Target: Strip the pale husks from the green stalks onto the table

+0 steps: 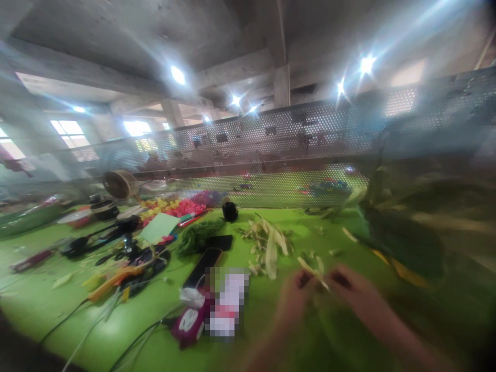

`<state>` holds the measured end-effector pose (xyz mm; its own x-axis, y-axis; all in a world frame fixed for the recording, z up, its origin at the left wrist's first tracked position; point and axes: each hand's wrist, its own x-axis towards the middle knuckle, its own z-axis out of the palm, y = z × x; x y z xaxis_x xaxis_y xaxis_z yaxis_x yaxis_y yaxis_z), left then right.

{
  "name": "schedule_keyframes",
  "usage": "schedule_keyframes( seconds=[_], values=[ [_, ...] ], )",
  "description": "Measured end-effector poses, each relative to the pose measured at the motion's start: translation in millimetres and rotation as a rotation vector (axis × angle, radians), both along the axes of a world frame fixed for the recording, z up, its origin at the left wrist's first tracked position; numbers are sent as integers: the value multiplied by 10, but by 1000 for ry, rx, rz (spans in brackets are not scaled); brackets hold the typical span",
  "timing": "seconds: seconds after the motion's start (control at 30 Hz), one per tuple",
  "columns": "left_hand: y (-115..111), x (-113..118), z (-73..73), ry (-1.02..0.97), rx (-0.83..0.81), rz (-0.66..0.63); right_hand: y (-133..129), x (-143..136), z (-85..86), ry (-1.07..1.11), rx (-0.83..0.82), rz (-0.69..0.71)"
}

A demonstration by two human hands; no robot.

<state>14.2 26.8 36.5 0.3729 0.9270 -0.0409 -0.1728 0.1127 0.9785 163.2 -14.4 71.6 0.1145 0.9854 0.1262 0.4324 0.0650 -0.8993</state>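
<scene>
A pale yellow-green strip point(320, 269), like a piece of dried husk or leaf, is between my two hands above the green tabletop. Its left end is pinched by my left hand point(297, 289), whose fingers are curled in. My right hand point(351, 287) is closed at the strip's other side; motion blur softens its fingertips. Just beyond my hands lies a loose heap of similar pale strips point(274, 249), some long and curled. Small scraps are scattered around it.
A dark, blurred bundle point(406, 222) stands close on the right. To the left lie a phone point(203, 266), a purple tissue pack point(189, 323), an orange-handled glue gun point(116, 281) with cables, and pink and yellow pieces point(182, 207). A perforated panel point(271, 150) runs behind the table.
</scene>
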Motion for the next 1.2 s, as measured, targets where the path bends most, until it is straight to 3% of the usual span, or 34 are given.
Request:
schedule_keyframes(
  seconds=[0.4, 0.67, 0.87, 1.0, 1.2],
  values=[
    [-75, 15, 67, -57, 10, -1, 21, 31, -36, -40, -38, 37],
    [-40, 28, 0, -80, -79, 115, 1, -30, -114, -302, 112, -29],
    [-59, 66, -18, -139, -146, 131, -14, -59, -122, -296, 128, -73],
    [-69, 71, -31, -74, -111, 138, -18, -52, -119, -306, 108, -94],
    [-87, 73, 21, -29, -19, 92, -27, 16, -146, -341, 82, -10]
  ],
)
